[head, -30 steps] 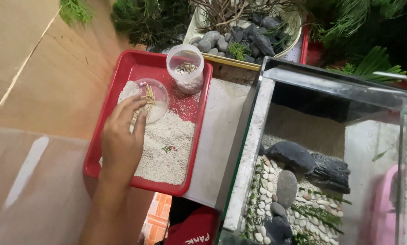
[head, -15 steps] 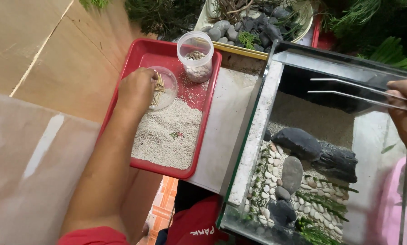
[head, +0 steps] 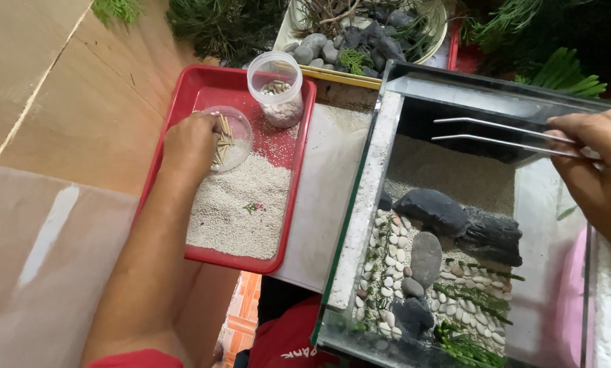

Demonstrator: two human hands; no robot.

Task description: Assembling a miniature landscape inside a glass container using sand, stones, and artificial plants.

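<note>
My left hand (head: 191, 143) reaches into a red tray (head: 195, 82) and rests at a small clear lid dish (head: 236, 133) holding thin wooden sticks (head: 221, 139); its fingers touch the sticks. My right hand (head: 595, 160) grips long metal tweezers (head: 496, 136), whose open tips point left over a glass tank (head: 360, 204). Inside the tank lie dark rocks (head: 455, 218), pale pebbles (head: 394, 252), sand and green plants (head: 469, 334).
White sand (head: 241, 204) covers the tray's near half. A clear cup of pebbles (head: 278, 88) stands at the tray's far edge. Behind it sits a bowl of grey stones and twigs (head: 360, 34), with green plants around. A wooden floor (head: 60, 88) lies left.
My left hand has shifted slightly at the stick dish. My right hand with the tweezers has come into view over the tank, and the camera has swung right.
</note>
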